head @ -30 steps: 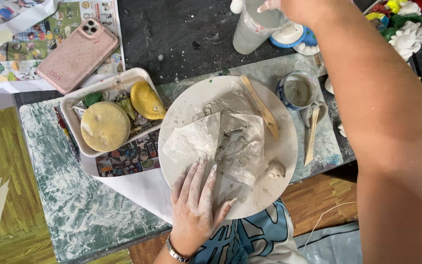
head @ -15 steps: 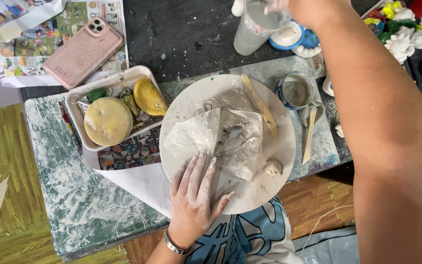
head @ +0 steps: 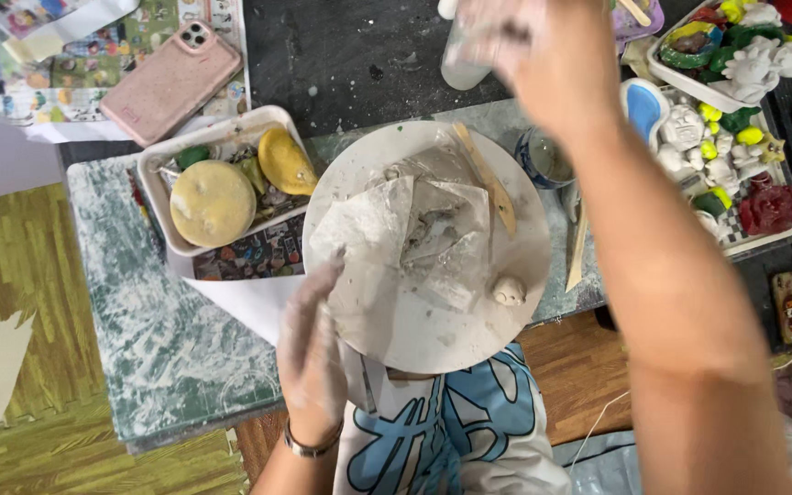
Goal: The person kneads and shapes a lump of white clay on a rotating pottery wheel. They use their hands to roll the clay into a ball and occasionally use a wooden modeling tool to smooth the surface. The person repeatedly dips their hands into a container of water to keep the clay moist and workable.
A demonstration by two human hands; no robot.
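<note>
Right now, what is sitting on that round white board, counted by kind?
Crumpled plastic sheet: 1
Wooden stick: 1
Small clay ball: 1
Total: 3
The left hand is at the round board's near left edge; the right hand is up by a bottle and blurred.

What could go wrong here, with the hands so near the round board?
The round white board overhangs the table edge; the left hand at its rim might tip it. The small clay ball could then roll off. The blurred right hand reaches near the clear plastic bottle and may topple it.
</note>
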